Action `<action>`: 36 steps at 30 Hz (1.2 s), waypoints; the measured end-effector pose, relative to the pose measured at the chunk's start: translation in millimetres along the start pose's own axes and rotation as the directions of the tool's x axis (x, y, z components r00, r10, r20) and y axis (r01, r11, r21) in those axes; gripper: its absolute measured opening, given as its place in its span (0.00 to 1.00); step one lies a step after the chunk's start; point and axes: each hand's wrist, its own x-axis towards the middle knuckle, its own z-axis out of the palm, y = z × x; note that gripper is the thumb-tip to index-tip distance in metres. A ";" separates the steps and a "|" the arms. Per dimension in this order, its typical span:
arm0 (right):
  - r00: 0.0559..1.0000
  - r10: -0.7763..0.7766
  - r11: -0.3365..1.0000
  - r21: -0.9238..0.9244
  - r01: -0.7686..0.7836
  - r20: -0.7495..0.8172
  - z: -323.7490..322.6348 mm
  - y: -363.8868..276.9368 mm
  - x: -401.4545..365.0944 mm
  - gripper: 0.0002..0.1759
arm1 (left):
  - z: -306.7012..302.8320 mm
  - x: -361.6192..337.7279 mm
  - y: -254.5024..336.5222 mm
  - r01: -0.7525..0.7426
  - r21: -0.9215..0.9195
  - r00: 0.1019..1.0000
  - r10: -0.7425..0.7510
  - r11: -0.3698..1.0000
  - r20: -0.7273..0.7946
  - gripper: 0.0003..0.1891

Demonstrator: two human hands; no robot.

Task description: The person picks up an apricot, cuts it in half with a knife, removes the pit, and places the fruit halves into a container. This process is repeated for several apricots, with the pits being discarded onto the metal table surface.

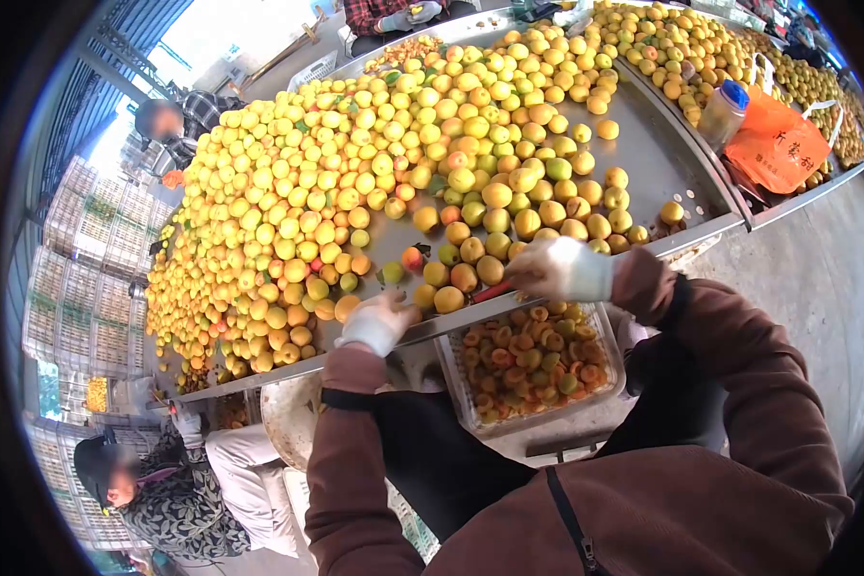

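Both my hands wear white gloves and work at the near rim of a metal table heaped with yellow-orange apricots (331,158). My left hand (379,322) is at the rim with its fingers curled; what they hold, if anything, is hidden. Just to the right, my right hand (562,271) is closed around a slim red tool (492,292) pointing left, its working end not clear. Several loose apricots lie between and beyond the two hands. Below the rim, between my knees, a white plastic crate (612,379) holds split apricot halves (528,360).
A second table section at right carries more apricots, an orange bag (776,146) and a blue-lidded jar (723,113). Co-workers sit at lower left (178,490), left (197,120) and across the table (394,14). Stacked crates (72,278) stand along the left.
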 end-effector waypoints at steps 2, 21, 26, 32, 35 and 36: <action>0.995 0.044 0.996 -0.082 -0.037 0.093 26.6 -4.7 9.3 0.14 | -3.5 13.6 29.0 0.364 -0.065 0.931 -0.365 0.929 -0.010 0.24; 0.931 0.331 0.928 -0.233 -0.291 0.157 49.0 -11.4 29.7 0.30 | 43.6 40.4 50.8 -0.038 -0.946 0.894 -0.412 0.323 -0.177 0.22; 0.926 0.307 0.944 -0.196 -0.266 0.220 44.7 -9.1 36.2 0.27 | 4.3 13.6 75.2 -0.225 -0.936 0.904 -0.417 -0.272 -0.096 0.21; 0.941 0.303 0.952 0.006 -0.305 -0.152 50.3 11.2 35.2 0.19 | -27.3 -17.2 101.9 -0.422 -0.786 0.885 -0.394 -0.451 -0.248 0.24; 0.893 0.350 0.908 0.337 -0.249 -0.284 22.7 -9.9 36.1 0.13 | -20.4 -13.5 108.0 -0.463 -0.777 0.863 -0.416 -0.427 -0.287 0.25; 0.906 0.311 0.885 0.436 -0.165 -0.289 18.4 -14.8 31.8 0.12 | -15.3 -11.3 107.2 -0.455 -0.762 0.876 -0.384 -0.460 -0.291 0.26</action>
